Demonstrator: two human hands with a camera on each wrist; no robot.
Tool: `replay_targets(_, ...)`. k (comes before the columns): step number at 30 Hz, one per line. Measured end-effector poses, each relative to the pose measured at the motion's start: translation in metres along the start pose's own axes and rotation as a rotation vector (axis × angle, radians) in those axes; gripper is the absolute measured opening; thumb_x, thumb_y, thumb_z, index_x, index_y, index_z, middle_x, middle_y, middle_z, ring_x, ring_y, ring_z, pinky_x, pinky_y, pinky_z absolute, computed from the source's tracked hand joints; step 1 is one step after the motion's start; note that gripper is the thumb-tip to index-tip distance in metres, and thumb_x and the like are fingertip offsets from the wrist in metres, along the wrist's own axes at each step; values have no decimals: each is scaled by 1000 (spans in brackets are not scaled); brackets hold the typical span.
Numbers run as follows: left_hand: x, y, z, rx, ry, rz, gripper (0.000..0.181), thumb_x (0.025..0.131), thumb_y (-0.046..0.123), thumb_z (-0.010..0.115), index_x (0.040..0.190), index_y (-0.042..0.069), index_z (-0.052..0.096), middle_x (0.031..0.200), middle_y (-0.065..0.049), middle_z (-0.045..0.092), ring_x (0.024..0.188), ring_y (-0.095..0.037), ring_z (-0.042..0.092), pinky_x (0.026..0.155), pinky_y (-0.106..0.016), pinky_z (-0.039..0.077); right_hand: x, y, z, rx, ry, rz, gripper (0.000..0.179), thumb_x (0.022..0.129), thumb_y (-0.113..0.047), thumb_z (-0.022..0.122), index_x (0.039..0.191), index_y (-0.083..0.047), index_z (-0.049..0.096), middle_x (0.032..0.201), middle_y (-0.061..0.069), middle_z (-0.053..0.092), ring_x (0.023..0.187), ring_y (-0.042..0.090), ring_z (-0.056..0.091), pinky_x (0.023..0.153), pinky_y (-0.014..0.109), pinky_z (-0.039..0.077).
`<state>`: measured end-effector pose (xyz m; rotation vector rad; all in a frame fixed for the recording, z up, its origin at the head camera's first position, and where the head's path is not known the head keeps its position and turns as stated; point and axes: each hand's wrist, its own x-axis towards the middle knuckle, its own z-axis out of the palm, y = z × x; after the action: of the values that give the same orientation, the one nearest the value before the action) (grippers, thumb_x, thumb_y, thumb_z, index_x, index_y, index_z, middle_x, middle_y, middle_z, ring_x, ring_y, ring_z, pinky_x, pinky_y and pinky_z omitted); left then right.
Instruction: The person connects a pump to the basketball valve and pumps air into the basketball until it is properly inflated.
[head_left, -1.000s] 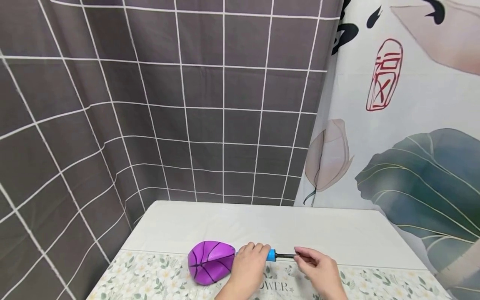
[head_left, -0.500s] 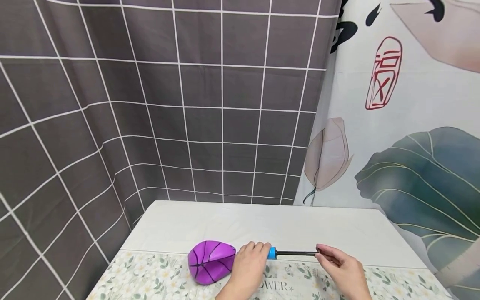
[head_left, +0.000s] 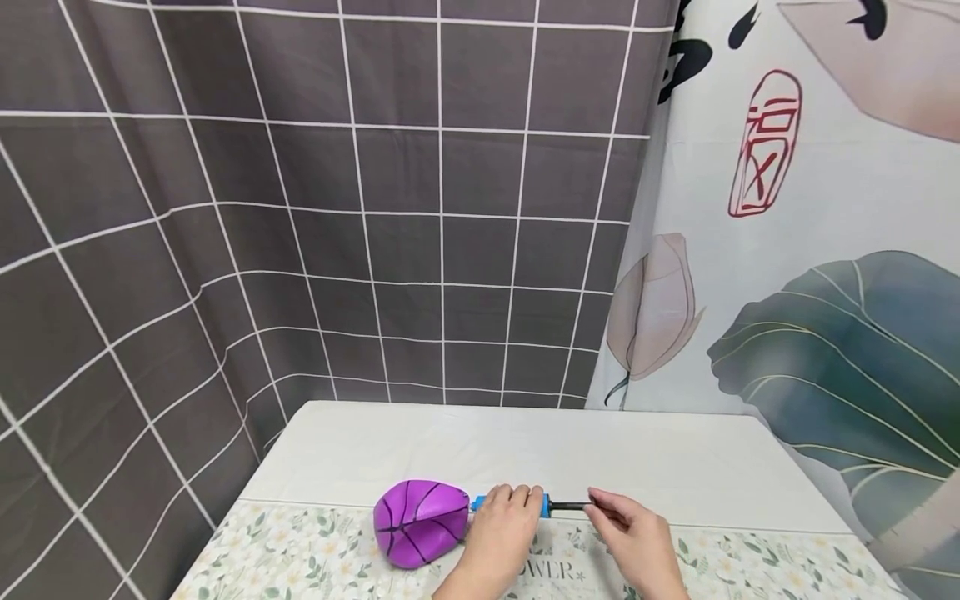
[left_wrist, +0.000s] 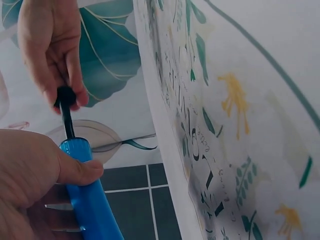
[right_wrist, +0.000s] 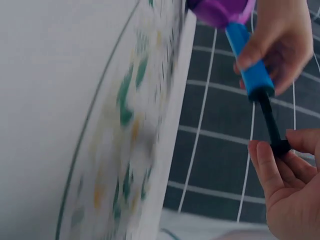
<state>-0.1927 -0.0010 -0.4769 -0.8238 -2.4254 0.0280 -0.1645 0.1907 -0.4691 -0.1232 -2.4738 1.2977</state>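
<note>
A dented purple ball (head_left: 422,525) with black basketball lines lies on the floral cloth, partly deflated. My left hand (head_left: 504,533) grips the blue barrel of a hand pump (left_wrist: 92,205), thumb along its side; the pump's front end meets the ball. My right hand (head_left: 633,533) pinches the black knob at the end of the pump's rod, which sticks out a short way from the barrel. In the right wrist view, thumb and fingers close around that knob (right_wrist: 280,147).
The table (head_left: 525,442) has a white back part and a floral cloth (head_left: 300,550) with printed lettering in front. Behind it hangs a dark grid-patterned curtain (head_left: 405,250); a white leaf-print curtain (head_left: 697,350) hangs at the right.
My right hand drew the rod out to the right, then moved back left, pushing it into the barrel. My left hand and the ball have stayed nearly in place.
</note>
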Motion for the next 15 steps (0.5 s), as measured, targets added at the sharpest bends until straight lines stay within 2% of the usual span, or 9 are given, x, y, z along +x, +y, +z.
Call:
replay_targets(4,-2,0,3,2,-12,27,32,86,16,75,117,12,70,102,-1,70,90,-18,65,92,-35,58,-2,-6,17,23,-61,-37,25,88,-6,76,112,1,75,102,14,76,83,13,74,70,16,58)
replay_targets(7,-4,0,5,-6,-27,35,32,86,17,76,117,13,70,103,0,70,92,-18,65,92,-36,58,-3,-8,22,37,-101,-24,25,89,-7,75,112,2,74,100,13,76,81,12,74,68,17,58)
replay_targets(10,-5,-1,3,-40,-61,26,35,85,16,78,119,13,68,106,0,70,96,-18,64,95,-36,57,-3,-8,21,54,-129,19,26,88,-8,76,112,2,74,97,10,76,79,12,73,67,18,59)
replay_targets(15,-6,-4,-1,-88,-86,19,46,77,12,83,120,13,66,106,2,68,97,-15,63,99,-31,53,-3,-6,10,78,-139,73,27,87,-9,77,112,2,74,94,6,76,77,12,72,66,21,60)
